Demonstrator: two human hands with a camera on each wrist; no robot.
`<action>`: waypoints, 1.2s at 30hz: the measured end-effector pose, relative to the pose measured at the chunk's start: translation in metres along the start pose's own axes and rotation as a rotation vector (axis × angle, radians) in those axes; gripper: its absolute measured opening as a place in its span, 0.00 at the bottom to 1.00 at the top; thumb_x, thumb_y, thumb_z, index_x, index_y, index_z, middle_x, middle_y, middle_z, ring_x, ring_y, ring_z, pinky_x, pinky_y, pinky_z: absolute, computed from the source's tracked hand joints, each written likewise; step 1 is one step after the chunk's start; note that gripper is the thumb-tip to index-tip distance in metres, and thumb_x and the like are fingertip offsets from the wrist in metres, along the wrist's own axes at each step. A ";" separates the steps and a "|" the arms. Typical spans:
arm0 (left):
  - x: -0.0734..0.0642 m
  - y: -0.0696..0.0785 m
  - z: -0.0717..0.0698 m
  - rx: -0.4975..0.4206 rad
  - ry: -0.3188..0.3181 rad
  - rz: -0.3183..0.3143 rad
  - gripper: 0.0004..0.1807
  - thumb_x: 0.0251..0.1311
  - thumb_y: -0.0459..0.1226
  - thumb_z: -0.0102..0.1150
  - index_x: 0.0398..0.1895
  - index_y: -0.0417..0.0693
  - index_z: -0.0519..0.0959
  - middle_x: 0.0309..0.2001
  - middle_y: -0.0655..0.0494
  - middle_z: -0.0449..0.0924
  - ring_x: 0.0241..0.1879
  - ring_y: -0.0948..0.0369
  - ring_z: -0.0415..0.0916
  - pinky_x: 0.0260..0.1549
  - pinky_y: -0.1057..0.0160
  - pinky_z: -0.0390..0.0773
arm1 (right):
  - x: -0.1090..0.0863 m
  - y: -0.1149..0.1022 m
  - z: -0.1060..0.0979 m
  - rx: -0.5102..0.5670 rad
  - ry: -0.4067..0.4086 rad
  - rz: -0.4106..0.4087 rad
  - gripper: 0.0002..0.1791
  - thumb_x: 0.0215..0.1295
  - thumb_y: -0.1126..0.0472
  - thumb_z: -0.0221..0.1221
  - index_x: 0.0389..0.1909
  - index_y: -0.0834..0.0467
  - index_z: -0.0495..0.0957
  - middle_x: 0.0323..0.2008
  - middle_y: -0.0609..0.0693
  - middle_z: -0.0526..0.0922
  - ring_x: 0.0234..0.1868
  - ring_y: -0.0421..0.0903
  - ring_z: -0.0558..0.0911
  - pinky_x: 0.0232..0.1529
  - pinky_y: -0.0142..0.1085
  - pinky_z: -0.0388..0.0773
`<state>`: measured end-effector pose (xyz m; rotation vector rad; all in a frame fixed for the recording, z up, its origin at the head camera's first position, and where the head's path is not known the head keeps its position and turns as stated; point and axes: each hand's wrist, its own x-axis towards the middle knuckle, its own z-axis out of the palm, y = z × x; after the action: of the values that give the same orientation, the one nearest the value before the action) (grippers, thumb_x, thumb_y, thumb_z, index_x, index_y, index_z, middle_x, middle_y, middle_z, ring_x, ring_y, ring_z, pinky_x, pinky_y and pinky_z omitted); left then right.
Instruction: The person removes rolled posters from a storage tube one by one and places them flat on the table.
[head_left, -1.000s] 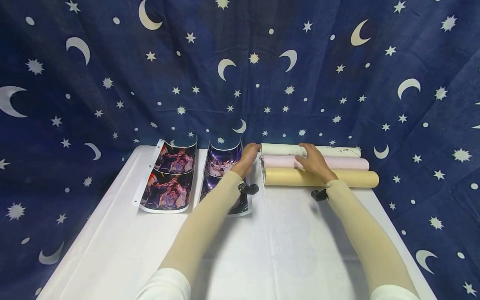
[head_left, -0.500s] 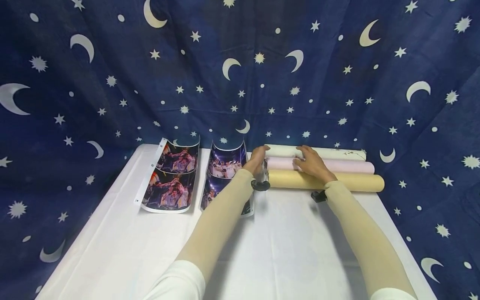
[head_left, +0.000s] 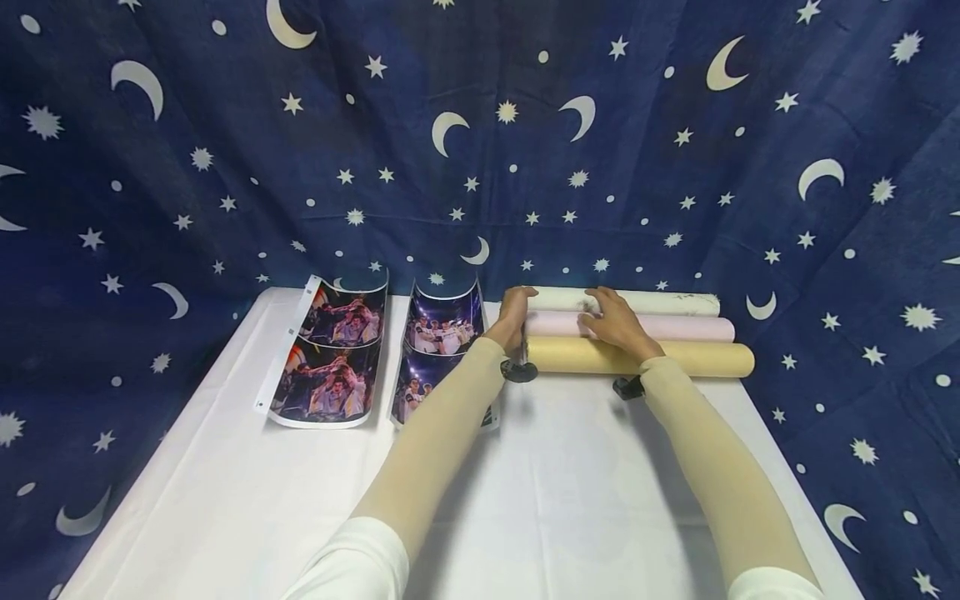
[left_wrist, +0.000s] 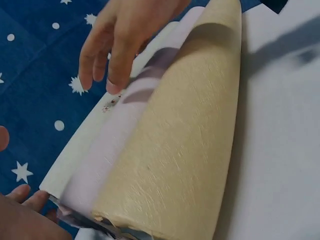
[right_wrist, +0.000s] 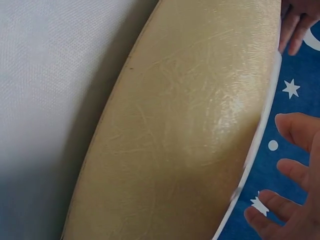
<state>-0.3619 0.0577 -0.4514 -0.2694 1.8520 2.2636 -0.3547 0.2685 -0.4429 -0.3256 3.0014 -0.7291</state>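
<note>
Three wallpaper rolls lie side by side at the back right: a white one with a floral print (head_left: 678, 303), a pale pink one (head_left: 690, 327) and a yellow one (head_left: 708, 358) nearest me. My left hand (head_left: 513, 317) is at their left ends, its fingertips right at the end of the white roll in the left wrist view. Above the white and pink rolls, my right hand (head_left: 617, 323) has its fingers spread and loosely bent, with nothing gripped. The yellow roll (right_wrist: 175, 120) fills much of the right wrist view, the right fingers (right_wrist: 295, 172) beyond it.
Two curled sheets of printed photos, a left one (head_left: 333, 387) and a right one (head_left: 442, 329), lie left of the rolls; my left forearm partly covers the right one. A white cloth (head_left: 225, 500) covers the table. Behind hangs a blue star-and-moon curtain (head_left: 480, 167).
My left hand has moved right, up to the left ends of the rolls. The right hand has shifted slightly left above them. The rolls keep nearly the same place.
</note>
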 end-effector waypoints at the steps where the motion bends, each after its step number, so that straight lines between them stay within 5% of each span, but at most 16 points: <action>1: 0.000 0.001 0.000 0.003 0.005 0.009 0.32 0.60 0.44 0.52 0.70 0.49 0.65 0.74 0.53 0.59 0.75 0.50 0.53 0.72 0.49 0.59 | 0.000 0.000 0.000 0.003 0.007 0.002 0.36 0.69 0.51 0.54 0.75 0.58 0.56 0.76 0.64 0.51 0.75 0.67 0.51 0.72 0.64 0.52; 11: -0.010 0.026 0.009 -0.022 -0.036 0.129 0.32 0.64 0.43 0.50 0.71 0.49 0.63 0.74 0.54 0.60 0.74 0.53 0.56 0.73 0.50 0.56 | 0.003 0.007 -0.020 0.030 0.125 -0.011 0.41 0.66 0.56 0.59 0.76 0.58 0.52 0.76 0.66 0.47 0.75 0.69 0.49 0.71 0.67 0.48; 22: -0.032 0.048 0.033 -0.111 -0.063 0.204 0.26 0.65 0.40 0.52 0.67 0.53 0.66 0.69 0.55 0.67 0.72 0.55 0.61 0.73 0.52 0.57 | 0.012 0.027 -0.043 -0.041 0.093 0.038 0.50 0.59 0.62 0.67 0.77 0.55 0.49 0.76 0.68 0.46 0.75 0.70 0.47 0.71 0.67 0.42; 30: -0.039 0.052 0.040 -0.116 -0.068 0.256 0.23 0.65 0.36 0.52 0.65 0.47 0.68 0.66 0.51 0.72 0.69 0.56 0.64 0.71 0.53 0.61 | 0.012 0.034 -0.040 -0.217 0.192 -0.052 0.46 0.58 0.64 0.68 0.74 0.55 0.55 0.71 0.66 0.61 0.72 0.68 0.57 0.69 0.73 0.40; 36: -0.041 0.053 0.031 0.011 -0.006 0.356 0.18 0.68 0.32 0.51 0.60 0.48 0.71 0.56 0.53 0.78 0.60 0.58 0.73 0.56 0.61 0.74 | 0.010 0.032 -0.043 -0.277 0.282 -0.148 0.45 0.57 0.62 0.69 0.73 0.53 0.58 0.67 0.65 0.65 0.68 0.69 0.61 0.68 0.73 0.43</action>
<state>-0.3375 0.0760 -0.3842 0.0779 2.0462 2.4692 -0.3747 0.3131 -0.4189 -0.4975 3.3827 -0.3920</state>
